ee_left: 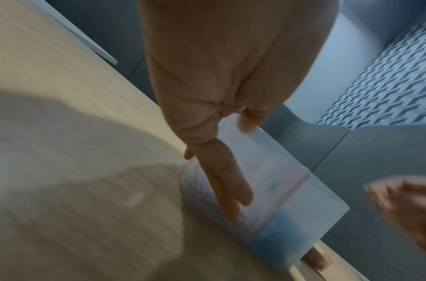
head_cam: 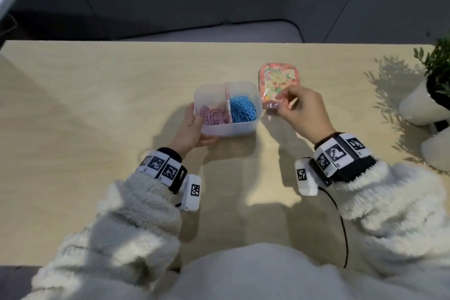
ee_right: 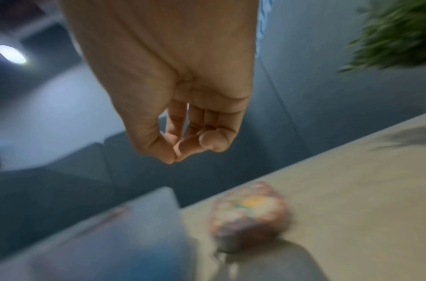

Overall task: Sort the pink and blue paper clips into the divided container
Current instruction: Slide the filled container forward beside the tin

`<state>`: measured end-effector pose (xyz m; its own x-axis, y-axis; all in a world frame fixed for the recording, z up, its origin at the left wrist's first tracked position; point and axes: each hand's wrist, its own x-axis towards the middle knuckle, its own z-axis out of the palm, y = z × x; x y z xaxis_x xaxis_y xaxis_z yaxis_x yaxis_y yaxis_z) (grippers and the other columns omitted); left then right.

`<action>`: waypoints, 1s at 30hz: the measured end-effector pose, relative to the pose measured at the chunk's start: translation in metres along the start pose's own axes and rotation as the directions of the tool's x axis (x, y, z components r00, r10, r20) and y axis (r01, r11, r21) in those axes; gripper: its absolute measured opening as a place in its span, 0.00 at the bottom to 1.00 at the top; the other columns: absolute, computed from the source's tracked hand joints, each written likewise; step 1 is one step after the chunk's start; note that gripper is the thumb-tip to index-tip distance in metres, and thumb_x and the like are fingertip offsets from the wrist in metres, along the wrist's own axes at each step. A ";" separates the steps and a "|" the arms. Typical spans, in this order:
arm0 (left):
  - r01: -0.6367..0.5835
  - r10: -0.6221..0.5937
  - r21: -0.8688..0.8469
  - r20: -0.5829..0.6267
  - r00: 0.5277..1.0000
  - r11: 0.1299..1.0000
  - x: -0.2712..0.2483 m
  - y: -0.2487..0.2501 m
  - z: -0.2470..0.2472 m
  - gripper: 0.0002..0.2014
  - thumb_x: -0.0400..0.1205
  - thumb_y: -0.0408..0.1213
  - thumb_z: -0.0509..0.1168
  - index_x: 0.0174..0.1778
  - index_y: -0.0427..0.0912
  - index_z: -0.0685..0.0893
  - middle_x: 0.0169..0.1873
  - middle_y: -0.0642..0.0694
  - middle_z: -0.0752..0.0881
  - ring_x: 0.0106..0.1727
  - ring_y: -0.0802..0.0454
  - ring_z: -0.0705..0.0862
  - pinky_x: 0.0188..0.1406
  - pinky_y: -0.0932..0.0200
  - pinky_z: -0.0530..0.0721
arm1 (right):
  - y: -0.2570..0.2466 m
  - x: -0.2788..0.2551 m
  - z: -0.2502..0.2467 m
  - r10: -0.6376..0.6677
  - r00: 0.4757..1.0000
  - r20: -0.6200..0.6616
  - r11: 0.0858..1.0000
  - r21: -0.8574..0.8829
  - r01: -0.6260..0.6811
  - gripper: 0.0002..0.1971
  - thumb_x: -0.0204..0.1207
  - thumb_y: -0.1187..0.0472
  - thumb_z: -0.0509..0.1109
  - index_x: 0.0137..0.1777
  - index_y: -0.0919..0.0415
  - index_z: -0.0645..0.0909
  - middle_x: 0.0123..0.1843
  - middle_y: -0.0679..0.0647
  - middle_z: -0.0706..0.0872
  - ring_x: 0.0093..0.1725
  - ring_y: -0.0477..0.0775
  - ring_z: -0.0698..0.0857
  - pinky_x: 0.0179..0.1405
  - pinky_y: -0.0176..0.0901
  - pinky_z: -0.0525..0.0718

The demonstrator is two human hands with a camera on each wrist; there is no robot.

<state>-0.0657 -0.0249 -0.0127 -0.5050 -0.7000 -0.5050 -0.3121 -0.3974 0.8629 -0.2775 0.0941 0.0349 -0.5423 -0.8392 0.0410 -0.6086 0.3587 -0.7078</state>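
Observation:
A translucent divided container (head_cam: 246, 126) stands mid-table. Its left compartment holds pink paper clips (head_cam: 214, 115) and its right one blue paper clips (head_cam: 243, 108). My left hand (head_cam: 198, 129) grips the container's near left corner, with the thumb over the rim and straight fingers (ee_left: 231, 182) along the front wall (ee_left: 291, 190). To the right lies a small pink box (head_cam: 278, 80) (ee_right: 250, 211) of mixed coloured clips. My right hand (head_cam: 286, 101) (ee_right: 180, 154) hovers above that box's near end with curled fingers. Thumb and fingertips meet, and no clip shows between them.
Two white pots (head_cam: 423, 105) with a green plant (head_cam: 438, 61) stand at the table's right edge. A black cable (head_cam: 341, 226) runs from my right wrist toward my body. A grey sofa (head_cam: 219, 31) sits beyond the table's far edge.

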 end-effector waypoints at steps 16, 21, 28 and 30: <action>-0.036 0.036 -0.002 -0.035 0.999 0.999 -0.008 -0.002 0.008 0.21 0.87 0.40 0.48 0.77 0.56 0.57 0.70 0.48 0.70 0.61 0.33 0.82 0.31 0.65 0.89 | 0.044 0.052 0.012 0.383 0.922 -0.061 0.825 -0.427 -0.371 0.36 0.75 0.39 0.61 0.70 0.70 0.67 0.69 0.69 0.72 0.69 0.69 0.71 0.63 0.60 0.74; -0.037 0.038 0.029 -0.042 0.998 0.999 -0.007 -0.001 0.007 0.21 0.87 0.40 0.48 0.77 0.58 0.57 0.65 0.52 0.68 0.57 0.33 0.84 0.32 0.65 0.89 | 0.049 0.060 0.041 0.537 0.843 -0.029 0.787 -0.342 -0.513 0.65 0.58 0.28 0.71 0.80 0.68 0.41 0.77 0.67 0.66 0.76 0.68 0.64 0.72 0.63 0.65; -0.036 0.040 0.081 -0.054 0.998 0.996 -0.009 -0.002 0.011 0.21 0.87 0.42 0.47 0.77 0.58 0.55 0.72 0.49 0.67 0.52 0.36 0.86 0.35 0.65 0.89 | 0.040 0.062 0.048 0.574 0.818 -0.033 0.803 -0.170 -0.571 0.62 0.54 0.51 0.85 0.79 0.66 0.47 0.75 0.66 0.64 0.74 0.68 0.67 0.71 0.58 0.70; -0.044 0.050 0.103 -0.051 0.997 0.994 -0.010 -0.003 0.011 0.22 0.87 0.44 0.48 0.78 0.59 0.54 0.78 0.46 0.62 0.43 0.40 0.87 0.36 0.64 0.89 | 0.040 0.053 0.042 0.527 0.849 -0.041 0.848 -0.032 -0.529 0.57 0.55 0.59 0.85 0.79 0.64 0.51 0.73 0.64 0.64 0.70 0.67 0.73 0.69 0.54 0.74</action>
<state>-0.0688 -0.0100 -0.0107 -0.4781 -0.7484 -0.4596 -0.3709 -0.3023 0.8781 -0.3062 0.0467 -0.0206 -0.8049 -0.5062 -0.3096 -0.2478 0.7609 -0.5997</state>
